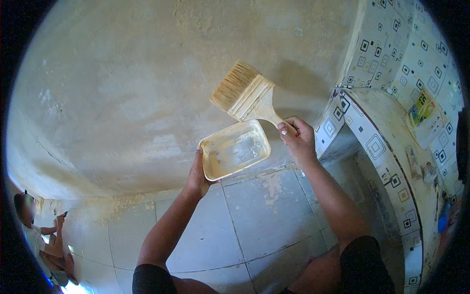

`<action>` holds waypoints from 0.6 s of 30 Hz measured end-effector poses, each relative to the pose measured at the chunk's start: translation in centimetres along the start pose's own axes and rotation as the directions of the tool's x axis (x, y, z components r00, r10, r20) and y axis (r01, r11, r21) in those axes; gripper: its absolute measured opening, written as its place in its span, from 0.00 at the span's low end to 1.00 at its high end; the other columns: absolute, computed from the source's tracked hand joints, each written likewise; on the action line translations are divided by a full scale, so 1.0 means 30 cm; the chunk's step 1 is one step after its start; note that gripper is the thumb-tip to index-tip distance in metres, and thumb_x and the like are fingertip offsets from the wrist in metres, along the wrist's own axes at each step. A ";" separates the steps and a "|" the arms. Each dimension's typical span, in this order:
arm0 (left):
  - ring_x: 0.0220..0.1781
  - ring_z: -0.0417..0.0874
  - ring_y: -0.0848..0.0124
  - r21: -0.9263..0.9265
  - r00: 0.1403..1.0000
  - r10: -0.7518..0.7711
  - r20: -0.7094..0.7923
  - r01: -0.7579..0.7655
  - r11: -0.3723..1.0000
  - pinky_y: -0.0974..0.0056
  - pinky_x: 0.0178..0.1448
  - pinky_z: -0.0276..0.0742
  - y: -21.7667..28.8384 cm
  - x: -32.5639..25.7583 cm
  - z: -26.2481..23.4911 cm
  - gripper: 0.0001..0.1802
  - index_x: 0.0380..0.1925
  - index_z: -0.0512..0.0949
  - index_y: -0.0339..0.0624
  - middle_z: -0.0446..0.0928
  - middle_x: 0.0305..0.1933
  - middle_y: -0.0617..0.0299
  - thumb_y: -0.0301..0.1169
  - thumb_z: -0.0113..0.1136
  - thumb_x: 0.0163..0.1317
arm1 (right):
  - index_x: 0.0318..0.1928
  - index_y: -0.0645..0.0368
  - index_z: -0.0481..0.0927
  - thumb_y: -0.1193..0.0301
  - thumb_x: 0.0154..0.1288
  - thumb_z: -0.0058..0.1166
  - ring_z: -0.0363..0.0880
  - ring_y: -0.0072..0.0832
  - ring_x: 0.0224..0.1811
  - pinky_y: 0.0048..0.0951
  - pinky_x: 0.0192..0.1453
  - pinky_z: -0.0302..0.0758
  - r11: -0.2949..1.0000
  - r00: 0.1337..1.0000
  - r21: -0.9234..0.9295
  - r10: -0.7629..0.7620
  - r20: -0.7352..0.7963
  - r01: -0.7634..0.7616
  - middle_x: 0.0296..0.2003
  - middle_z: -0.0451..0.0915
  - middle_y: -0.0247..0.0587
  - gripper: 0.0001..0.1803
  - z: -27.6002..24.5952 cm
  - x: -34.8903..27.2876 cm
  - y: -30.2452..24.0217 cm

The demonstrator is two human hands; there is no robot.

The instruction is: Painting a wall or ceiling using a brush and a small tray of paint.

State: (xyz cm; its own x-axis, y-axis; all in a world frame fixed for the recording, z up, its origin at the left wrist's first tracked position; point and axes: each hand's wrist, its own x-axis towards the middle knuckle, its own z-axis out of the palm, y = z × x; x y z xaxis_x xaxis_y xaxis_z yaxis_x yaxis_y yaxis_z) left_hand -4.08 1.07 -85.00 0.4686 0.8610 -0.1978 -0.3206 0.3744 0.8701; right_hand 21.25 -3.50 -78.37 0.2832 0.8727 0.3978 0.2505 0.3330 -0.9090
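My left hand [198,174] grips a shallow rectangular plastic tub [237,174] by its left side, tilted so that its inside faces me. Cream paint smears its walls, and a thin whitish layer shows on the bottom. In my right hand [299,139] is a wide paintbrush [259,102], held by its wooden handle. Its tan bristles point up and left, toward the wall [132,98], and its lower edge overlaps the tub's far rim; whether they touch I cannot tell. The wall behind is patchy beige, with whitish spots at the left.
Grey floor tiles [274,215] with dried cream splashes lie below. At the right stands a ledge [377,112] covered in square-patterned tiles, with a clear plastic container [425,117] on it. A seated person [41,245] is at the far left by the wall.
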 end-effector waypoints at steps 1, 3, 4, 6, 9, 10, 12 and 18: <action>0.37 0.76 0.72 -0.002 1.000 0.008 0.002 -0.008 1.000 0.69 0.25 0.70 -0.002 0.003 -0.003 0.33 0.54 0.62 0.51 0.73 0.45 0.63 0.61 0.28 0.61 | 0.28 0.63 0.75 0.66 0.55 0.58 0.65 0.16 0.21 0.20 0.25 0.63 0.999 0.999 -0.031 -0.031 0.015 0.031 0.18 0.71 0.30 0.11 -0.002 0.000 0.000; 0.37 0.76 0.72 -0.005 1.000 0.016 0.004 -0.016 1.000 0.69 0.25 0.69 -0.002 0.003 -0.003 0.33 0.54 0.62 0.51 0.73 0.45 0.63 0.62 0.28 0.60 | 0.28 0.63 0.75 0.66 0.55 0.58 0.65 0.16 0.21 0.20 0.24 0.63 0.987 0.995 -0.128 -0.096 0.003 0.096 0.18 0.70 0.30 0.12 0.006 -0.010 -0.018; 0.37 0.76 0.72 -0.002 1.000 0.022 -0.002 -0.022 1.000 0.70 0.25 0.69 0.001 0.000 -0.001 0.33 0.54 0.62 0.51 0.73 0.46 0.63 0.62 0.29 0.60 | 0.27 0.63 0.75 0.66 0.54 0.58 0.65 0.17 0.20 0.20 0.24 0.63 0.962 0.987 -0.223 -0.162 -0.002 0.158 0.17 0.70 0.30 0.12 0.010 -0.014 -0.023; 0.37 0.76 0.72 0.001 1.000 0.028 -0.008 -0.028 1.000 0.70 0.24 0.69 0.004 -0.003 0.003 0.33 0.54 0.62 0.51 0.73 0.46 0.63 0.62 0.29 0.60 | 0.27 0.64 0.75 0.67 0.54 0.58 0.65 0.16 0.20 0.20 0.24 0.63 0.982 0.991 -0.139 -0.134 -0.010 0.132 0.16 0.70 0.31 0.12 0.014 -0.013 -0.004; 0.37 0.76 0.72 0.012 1.000 0.020 -0.006 -0.020 1.000 0.69 0.24 0.70 0.009 -0.001 0.003 0.34 0.54 0.62 0.51 0.72 0.46 0.63 0.62 0.28 0.60 | 0.27 0.65 0.76 0.67 0.53 0.59 0.65 0.16 0.19 0.21 0.23 0.63 0.978 0.991 -0.156 -0.135 0.011 0.136 0.15 0.70 0.31 0.12 0.005 -0.007 -0.006; 0.37 0.76 0.73 0.011 1.000 0.007 -0.014 -0.007 1.000 0.69 0.24 0.70 0.010 0.003 -0.001 0.34 0.54 0.62 0.51 0.72 0.46 0.63 0.62 0.28 0.60 | 0.26 0.65 0.76 0.67 0.53 0.59 0.65 0.16 0.18 0.21 0.23 0.63 0.952 0.986 -0.256 -0.163 0.040 0.167 0.15 0.70 0.32 0.12 -0.003 -0.004 -0.009; 0.37 0.76 0.73 0.011 1.000 -0.007 -0.023 0.007 1.000 0.69 0.25 0.70 0.008 0.004 -0.003 0.34 0.54 0.62 0.51 0.72 0.47 0.63 0.63 0.28 0.60 | 0.26 0.65 0.76 0.68 0.53 0.59 0.65 0.16 0.18 0.21 0.22 0.63 0.945 0.978 -0.252 -0.201 0.048 0.206 0.15 0.71 0.32 0.11 -0.008 -0.006 0.014; 0.37 0.75 0.73 0.031 0.998 0.017 -0.063 -0.015 0.999 0.69 0.25 0.70 0.003 0.004 -0.015 0.34 0.54 0.62 0.51 0.72 0.45 0.63 0.63 0.29 0.59 | 0.26 0.64 0.77 0.68 0.52 0.59 0.67 0.17 0.17 0.22 0.22 0.65 0.921 0.976 -0.324 -0.200 0.085 0.217 0.15 0.73 0.35 0.10 -0.018 -0.015 0.008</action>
State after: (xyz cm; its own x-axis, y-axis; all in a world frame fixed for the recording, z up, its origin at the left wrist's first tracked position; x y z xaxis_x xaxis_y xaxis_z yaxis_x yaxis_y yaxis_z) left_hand -4.42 1.36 -85.16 0.4099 0.8875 -0.2108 -0.3021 0.3501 0.8867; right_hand 21.68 -3.98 -78.71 0.1478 0.8154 0.5597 0.5919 0.3805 -0.7105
